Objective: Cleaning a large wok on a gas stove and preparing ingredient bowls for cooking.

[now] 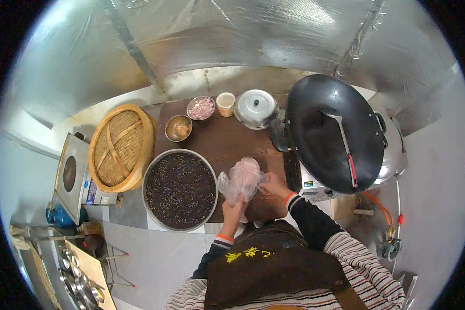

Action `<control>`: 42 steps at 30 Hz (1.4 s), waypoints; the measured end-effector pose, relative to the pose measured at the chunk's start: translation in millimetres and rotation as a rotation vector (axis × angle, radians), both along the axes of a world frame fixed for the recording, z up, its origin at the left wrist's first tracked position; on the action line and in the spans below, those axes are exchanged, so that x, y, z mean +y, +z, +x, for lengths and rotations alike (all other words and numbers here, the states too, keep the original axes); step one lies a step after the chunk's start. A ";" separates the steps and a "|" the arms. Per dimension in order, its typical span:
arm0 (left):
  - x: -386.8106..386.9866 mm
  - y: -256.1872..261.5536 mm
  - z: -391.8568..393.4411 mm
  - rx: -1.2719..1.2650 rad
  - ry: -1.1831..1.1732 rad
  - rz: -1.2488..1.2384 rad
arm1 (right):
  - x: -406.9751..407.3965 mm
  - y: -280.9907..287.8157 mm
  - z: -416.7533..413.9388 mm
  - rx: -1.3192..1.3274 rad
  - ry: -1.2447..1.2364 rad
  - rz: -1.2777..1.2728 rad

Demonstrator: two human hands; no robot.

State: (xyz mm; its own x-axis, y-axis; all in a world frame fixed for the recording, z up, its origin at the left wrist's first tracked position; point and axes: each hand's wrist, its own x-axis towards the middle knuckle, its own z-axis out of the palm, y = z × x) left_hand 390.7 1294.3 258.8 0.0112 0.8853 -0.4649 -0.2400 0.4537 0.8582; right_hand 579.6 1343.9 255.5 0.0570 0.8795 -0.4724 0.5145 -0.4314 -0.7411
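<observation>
A clear plastic bag (236, 182) with something pale pink inside, perhaps meat, is held over the front of the dark wooden table (232, 143). My left hand (233, 211) grips the lower end of the bag. On the other side, my right hand (275, 185) pinches the bag's right edge. Folds of plastic hide some of my fingertips. Left of the bag lies a large round metal pan (180, 190), filled with dark grains flecked with white.
Along the back stand a bowl of diced pink meat (201, 108), a bowl with orange-brown bits (179, 128), a tub (225, 104) and a lidded metal pot (257, 108). A bamboo steamer (120, 149) is left; a tilted black wok (333, 135) holds a spatula (345, 141) at right.
</observation>
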 end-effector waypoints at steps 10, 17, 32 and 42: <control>48.3 35.5 22.2 -0.339 0.322 0.155 | 5.0 100.7 15.0 0.735 -0.188 0.143; 51.2 43.2 49.1 -0.306 0.317 0.249 | -28.6 90.6 46.2 0.817 -0.161 0.036; 96.0 71.7 -73.3 0.229 -0.186 -0.010 | -103.7 79.7 54.1 0.878 -0.118 -0.184; 304.0 -68.3 -275.7 0.655 0.316 0.020 | -87.9 139.2 -12.3 0.994 -0.477 0.066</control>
